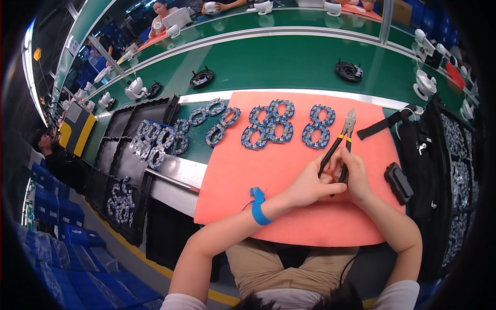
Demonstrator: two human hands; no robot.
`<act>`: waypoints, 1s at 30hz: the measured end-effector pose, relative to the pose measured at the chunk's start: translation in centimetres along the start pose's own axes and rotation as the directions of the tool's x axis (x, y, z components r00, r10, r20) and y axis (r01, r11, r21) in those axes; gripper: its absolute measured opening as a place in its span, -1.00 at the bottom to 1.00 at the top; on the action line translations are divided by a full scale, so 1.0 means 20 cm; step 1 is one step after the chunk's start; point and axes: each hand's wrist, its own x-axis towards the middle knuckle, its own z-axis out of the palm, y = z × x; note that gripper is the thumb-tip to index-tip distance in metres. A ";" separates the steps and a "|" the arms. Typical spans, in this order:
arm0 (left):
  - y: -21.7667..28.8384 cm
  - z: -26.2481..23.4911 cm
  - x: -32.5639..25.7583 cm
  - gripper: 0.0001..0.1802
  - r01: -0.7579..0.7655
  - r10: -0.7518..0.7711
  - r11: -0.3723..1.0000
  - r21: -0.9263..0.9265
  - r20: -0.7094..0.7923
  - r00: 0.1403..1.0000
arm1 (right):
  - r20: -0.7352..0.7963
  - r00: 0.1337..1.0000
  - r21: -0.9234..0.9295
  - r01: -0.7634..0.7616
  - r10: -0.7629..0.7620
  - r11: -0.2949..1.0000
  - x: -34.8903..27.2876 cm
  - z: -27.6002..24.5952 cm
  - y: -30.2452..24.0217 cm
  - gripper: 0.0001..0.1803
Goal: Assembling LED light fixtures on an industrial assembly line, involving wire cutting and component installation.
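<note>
A pair of diagonal cutters [349,124] with black and yellow handles points away from me over the pink mat [248,191], its handles spread apart. My left hand [316,180], with a blue wrist strap [258,207] on its arm, is closed at the left handle. My right hand [357,174] is closed around the right handle, fingers close to the left hand's. Beyond the hands lie blue figure-eight circuit boards: a single board [316,135] near the cutters, an overlapping group [267,123] left of it, and another board [222,128] at the mat's left edge.
More boards [152,142] lie on and beside black trays [126,163] to the left. A black strap [374,128] and a black block-shaped object [398,183] are on the right, beside a board-filled tray [454,134]. Round black parts [349,71] sit on the green conveyor [279,62]; people work beyond.
</note>
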 end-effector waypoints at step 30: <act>0.07 -0.03 -0.01 -0.65 0.190 -0.177 0.944 -0.269 0.072 0.982 | 0.034 0.996 -0.219 0.093 -0.088 0.971 -0.04 0.02 -0.03 -0.30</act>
